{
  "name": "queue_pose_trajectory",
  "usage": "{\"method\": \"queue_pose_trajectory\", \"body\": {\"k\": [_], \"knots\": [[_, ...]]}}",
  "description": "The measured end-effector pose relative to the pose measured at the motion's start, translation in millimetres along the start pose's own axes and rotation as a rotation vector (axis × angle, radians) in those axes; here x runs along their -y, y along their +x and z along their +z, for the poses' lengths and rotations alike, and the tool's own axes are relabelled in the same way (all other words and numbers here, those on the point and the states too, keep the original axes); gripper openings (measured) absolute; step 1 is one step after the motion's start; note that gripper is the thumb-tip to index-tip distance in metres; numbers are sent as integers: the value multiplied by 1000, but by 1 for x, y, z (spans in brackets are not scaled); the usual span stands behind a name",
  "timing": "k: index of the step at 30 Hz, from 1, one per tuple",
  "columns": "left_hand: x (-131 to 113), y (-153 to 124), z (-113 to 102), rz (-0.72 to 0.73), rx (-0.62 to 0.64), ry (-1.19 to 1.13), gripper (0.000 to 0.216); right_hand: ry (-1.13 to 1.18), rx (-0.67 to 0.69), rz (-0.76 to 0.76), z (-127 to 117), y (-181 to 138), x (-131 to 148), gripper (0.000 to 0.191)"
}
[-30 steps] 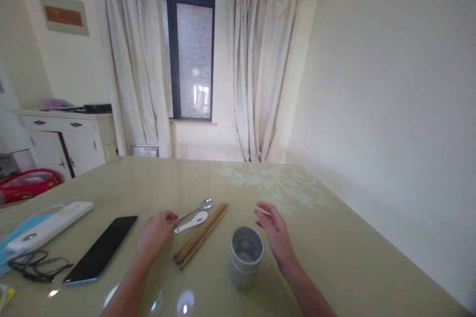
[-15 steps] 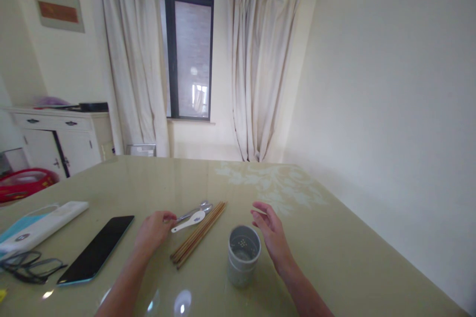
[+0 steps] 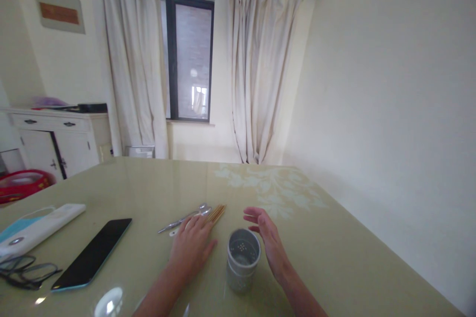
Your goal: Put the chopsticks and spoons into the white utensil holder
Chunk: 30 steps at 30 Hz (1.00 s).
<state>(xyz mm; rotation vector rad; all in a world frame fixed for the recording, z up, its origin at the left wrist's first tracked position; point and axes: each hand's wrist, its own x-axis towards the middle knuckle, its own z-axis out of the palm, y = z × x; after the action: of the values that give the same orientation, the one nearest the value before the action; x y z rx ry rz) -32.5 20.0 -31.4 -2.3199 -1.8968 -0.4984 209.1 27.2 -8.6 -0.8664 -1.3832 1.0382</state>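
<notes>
Slender brown wooden chopsticks (image 3: 216,214) are laid in a bundle on the glossy olive-green table surface (image 3: 141,183), their visible tips directed toward its far edge. They are partly covered by the left hand (image 3: 191,245); whether they are grasped cannot be told. Nothing is held by the right hand (image 3: 269,236), whose fingers are loosely curved; it is positioned beside an upright grey cylindrical cup (image 3: 242,270), toward the surface's right edge.
</notes>
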Motion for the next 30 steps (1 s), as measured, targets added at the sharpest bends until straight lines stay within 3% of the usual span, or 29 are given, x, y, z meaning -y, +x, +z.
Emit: {"method": "queue_pose_trajectory", "body": {"k": [5,13,21,30], "knots": [[12,3,5,24,4,19,39,-22,261,-64,-7,-9,13,81],[16,6,1,16,20,44,32,82,541,85,-32,-1,8,107],[14,4,-6,-5,27,29,29,29,647,152,-42,1,10,122],[11,1,-10,-42,35,45,18,-81,619,157,-37,-4,20,119]]}}
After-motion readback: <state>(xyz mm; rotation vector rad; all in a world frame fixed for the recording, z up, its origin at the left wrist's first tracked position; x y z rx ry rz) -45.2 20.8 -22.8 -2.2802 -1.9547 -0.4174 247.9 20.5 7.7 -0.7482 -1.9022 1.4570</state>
